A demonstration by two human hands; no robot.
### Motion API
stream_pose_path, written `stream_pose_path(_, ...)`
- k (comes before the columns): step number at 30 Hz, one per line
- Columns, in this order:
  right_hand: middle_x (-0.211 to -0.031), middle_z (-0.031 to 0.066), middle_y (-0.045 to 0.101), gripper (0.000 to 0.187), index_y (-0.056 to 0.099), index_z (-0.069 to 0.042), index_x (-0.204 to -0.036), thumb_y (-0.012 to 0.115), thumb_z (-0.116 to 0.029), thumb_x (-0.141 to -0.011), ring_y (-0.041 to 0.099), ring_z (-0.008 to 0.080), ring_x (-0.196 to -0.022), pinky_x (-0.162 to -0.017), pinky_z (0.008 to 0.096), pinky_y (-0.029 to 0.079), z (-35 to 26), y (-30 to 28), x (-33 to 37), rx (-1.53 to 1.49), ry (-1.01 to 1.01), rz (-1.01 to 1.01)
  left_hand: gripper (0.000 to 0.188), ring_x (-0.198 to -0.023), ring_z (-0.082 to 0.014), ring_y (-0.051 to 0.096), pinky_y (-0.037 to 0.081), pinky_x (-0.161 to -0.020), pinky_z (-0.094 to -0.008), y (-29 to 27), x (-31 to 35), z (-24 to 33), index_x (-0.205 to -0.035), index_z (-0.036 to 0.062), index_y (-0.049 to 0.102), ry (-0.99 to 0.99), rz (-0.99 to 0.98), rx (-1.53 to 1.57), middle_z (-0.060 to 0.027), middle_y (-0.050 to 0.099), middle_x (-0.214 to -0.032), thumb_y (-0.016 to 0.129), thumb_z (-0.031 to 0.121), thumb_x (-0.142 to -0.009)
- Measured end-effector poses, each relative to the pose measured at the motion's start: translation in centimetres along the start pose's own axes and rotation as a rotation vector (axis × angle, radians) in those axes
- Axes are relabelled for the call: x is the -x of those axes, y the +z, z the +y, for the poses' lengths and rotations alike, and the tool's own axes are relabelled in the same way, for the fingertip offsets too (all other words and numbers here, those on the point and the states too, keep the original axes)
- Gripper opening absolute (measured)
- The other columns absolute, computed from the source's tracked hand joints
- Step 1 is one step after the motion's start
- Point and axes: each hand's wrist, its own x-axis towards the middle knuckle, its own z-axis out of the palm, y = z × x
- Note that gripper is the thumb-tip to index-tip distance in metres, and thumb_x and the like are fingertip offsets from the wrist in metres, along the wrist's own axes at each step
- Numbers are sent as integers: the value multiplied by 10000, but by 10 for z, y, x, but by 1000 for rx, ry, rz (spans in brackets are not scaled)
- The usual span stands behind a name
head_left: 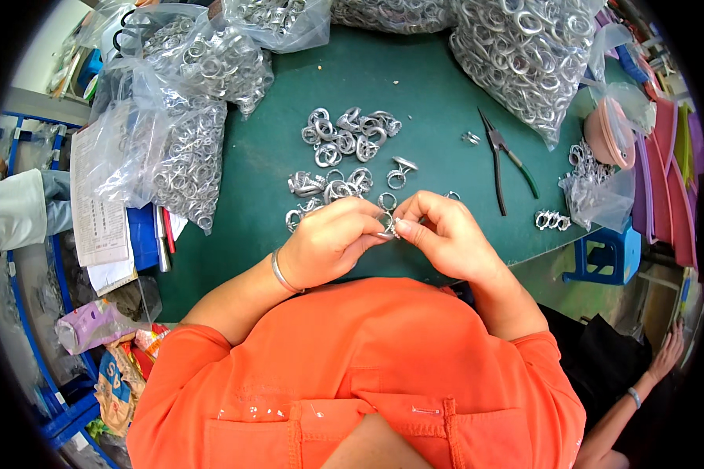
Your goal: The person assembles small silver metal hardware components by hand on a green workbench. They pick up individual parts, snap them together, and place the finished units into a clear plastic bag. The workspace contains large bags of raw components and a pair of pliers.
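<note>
My left hand [332,242] and my right hand [444,233] meet over the near edge of a green table [430,117]. Together they pinch a small silver metal ring [389,227] between their fingertips. A silver bangle sits on my left wrist. Just beyond my hands lie loose silver rings [328,187] in a small cluster, and a larger pile of rings [350,133] lies farther out. My orange sleeves fill the lower part of the view.
Clear plastic bags full of silver rings [524,55] [188,102] stand at the table's back and left. Green-handled pliers [502,160] lie to the right, beside a small bag [598,195]. A blue stool [606,254] stands at right; another person's hand [665,352] shows lower right.
</note>
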Motion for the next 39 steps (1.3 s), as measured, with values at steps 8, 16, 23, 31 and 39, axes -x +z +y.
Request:
stream_pose_path(8, -913, 85, 597, 190, 536, -3, -820, 601, -137, -938, 560, 106, -741, -630, 253, 472, 26, 25, 5, -28, -170, 142, 203, -779, -269, 660, 540, -646, -327, -8, -1, -4, -867, 12, 645, 220, -132, -256, -151, 659, -962, 768, -5, -707)
stream_pose_path(16, -991, 65, 614, 115, 619, 19, -959, 647, -81, -910, 582, 101, -869, -741, 247, 489, 16, 16, 3, -397, -105, 32, 176, -782, -226, 642, 516, -679, -310, -7, -4, -8, -815, 16, 626, -127, -61, 81, -110, 652, -890, 773, 2, -720)
stream_pose_path(23, -897, 84, 640, 126, 630, -4, -780, 740, -61, -795, 614, 179, -847, -739, 301, 494, 4, -2, 2, 57, -285, -74, 153, -799, -218, 650, 524, -679, -302, -16, -5, -13, -833, 25, 649, -113, -212, 217, -106, 664, -913, 764, 10, -735)
stream_pose_path(31, -832, 74, 608, 160, 621, -4, -742, 758, -77, -778, 594, 192, -800, -712, 307, 481, -7, 0, 5, 206, -57, -183, 195, -778, -245, 672, 552, -669, -316, -15, -5, -15, -851, 33, 660, 180, -280, -68, -119, 681, -959, 789, 54, -705)
stream_pose_path(39, -924, 80, 633, 106, 650, -8, -886, 717, -22, -804, 619, 190, -843, -740, 298, 494, 15, -12, -3, -231, -351, -468, 154, -750, -202, 652, 511, -652, -289, -21, -4, -6, -816, 41, 680, -19, -237, 381, -106, 690, -927, 800, 73, -726)
